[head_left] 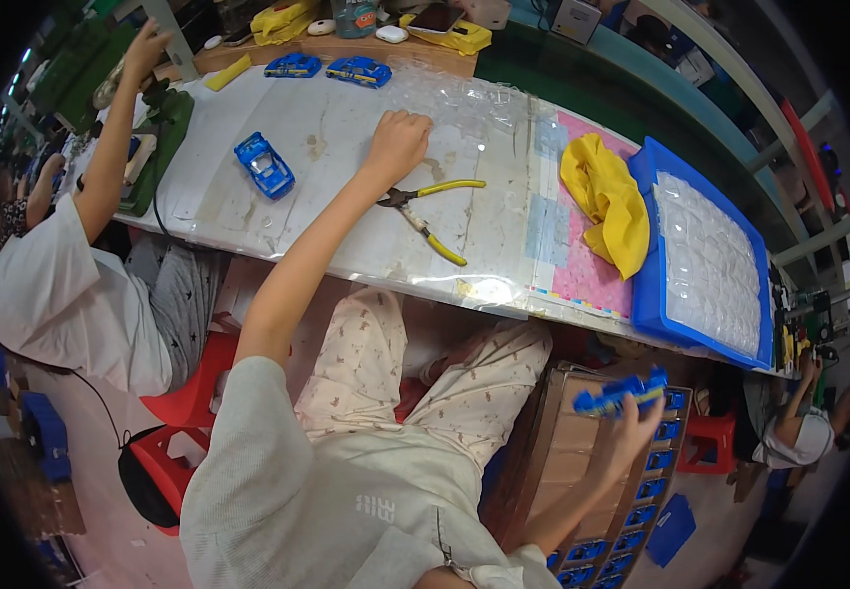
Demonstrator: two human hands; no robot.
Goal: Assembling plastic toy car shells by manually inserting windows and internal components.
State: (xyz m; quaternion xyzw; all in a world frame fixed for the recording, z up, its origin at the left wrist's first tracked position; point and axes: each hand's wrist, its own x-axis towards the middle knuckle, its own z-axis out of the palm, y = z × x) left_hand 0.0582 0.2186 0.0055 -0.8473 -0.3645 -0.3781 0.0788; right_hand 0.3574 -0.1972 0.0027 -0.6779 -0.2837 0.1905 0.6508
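Note:
My right hand is shut on a blue toy car, held off to the right over a cardboard box with several similar cars in its compartments. My left hand rests on the table as a loose fist, beside small clear plastic pieces; whatever its fingers may hold is hidden. Just right of my left wrist lie spread pliers with yellow handles. Another blue toy car sits on the table to the left. Two blue cars stand along the far edge.
A yellow cloth lies left of a blue tray filled with clear plastic parts. At the left, a co-worker in a white shirt reaches an arm over the table. Red stools stand below. A bottle and phone sit at the back.

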